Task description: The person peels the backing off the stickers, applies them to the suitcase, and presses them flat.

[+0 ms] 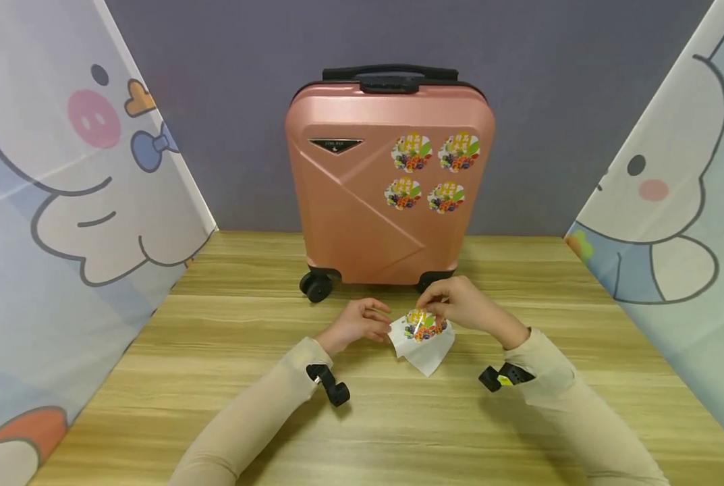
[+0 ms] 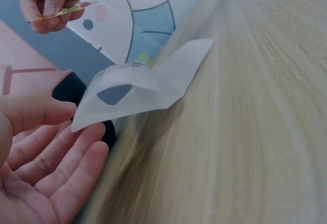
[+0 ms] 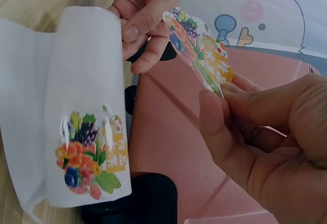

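My left hand [image 1: 355, 324] pinches the edge of a white backing paper [image 2: 153, 88] between thumb and fingers. The paper is bent and stands out from the fingertips close over the table. In the right wrist view, a round fruit sticker [image 3: 92, 155] with yellow lettering lies on the far part of that paper. My right hand [image 1: 461, 304] pinches a separate fruit sticker [image 3: 196, 50] by its edge between thumb and forefinger. That sticker is lifted apart from the paper in both wrist views; from the head, the right fingertips overlap the paper.
Behind the hands an upright pink suitcase [image 1: 349, 236] stands on black wheels [image 1: 317, 287], with several matching stickers [image 1: 411, 152] on its upper right front. A grey panel [image 1: 216, 101] rises behind it. Cartoon-printed boards flank the wooden table [image 1: 398, 432].
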Motion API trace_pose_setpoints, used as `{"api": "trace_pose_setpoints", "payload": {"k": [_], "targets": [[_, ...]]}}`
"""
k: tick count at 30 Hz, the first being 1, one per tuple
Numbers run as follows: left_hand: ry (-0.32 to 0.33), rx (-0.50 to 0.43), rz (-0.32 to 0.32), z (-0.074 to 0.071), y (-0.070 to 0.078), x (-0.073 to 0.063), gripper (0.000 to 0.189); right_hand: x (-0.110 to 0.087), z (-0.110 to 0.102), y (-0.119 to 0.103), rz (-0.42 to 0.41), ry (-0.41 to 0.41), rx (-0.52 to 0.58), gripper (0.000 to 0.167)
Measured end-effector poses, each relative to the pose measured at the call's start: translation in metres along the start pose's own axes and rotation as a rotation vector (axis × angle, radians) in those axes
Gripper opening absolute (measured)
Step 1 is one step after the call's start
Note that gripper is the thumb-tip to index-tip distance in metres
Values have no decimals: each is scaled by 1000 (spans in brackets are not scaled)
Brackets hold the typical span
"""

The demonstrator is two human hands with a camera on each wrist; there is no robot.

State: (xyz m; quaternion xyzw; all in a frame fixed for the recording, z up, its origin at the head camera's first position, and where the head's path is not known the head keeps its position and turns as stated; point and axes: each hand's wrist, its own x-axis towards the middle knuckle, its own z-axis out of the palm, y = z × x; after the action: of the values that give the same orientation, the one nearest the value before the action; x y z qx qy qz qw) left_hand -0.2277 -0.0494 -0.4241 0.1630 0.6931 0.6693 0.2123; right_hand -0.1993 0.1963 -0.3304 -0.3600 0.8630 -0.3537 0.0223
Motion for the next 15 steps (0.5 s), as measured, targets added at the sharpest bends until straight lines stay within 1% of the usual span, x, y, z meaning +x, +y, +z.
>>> {"api": "trace_pose_setpoints", "payload": {"k": [5, 8, 10, 13, 15], "targets": [[-16, 32, 29, -1, 1, 0, 35, 5, -1, 4, 47, 11, 20, 13], [-42, 84, 47, -2, 0, -1, 33, 6, 0, 7, 81, 10, 39, 13], [-47, 146, 71, -2, -2, -1, 31, 6, 1, 9, 97, 12, 49, 13], [-21, 231, 108, -3, -4, -2, 28, 5, 2, 11, 109, 24, 57, 14], [10, 257, 127, -2, -4, -2, 26, 5, 3, 13, 119, 37, 65, 14]]}}
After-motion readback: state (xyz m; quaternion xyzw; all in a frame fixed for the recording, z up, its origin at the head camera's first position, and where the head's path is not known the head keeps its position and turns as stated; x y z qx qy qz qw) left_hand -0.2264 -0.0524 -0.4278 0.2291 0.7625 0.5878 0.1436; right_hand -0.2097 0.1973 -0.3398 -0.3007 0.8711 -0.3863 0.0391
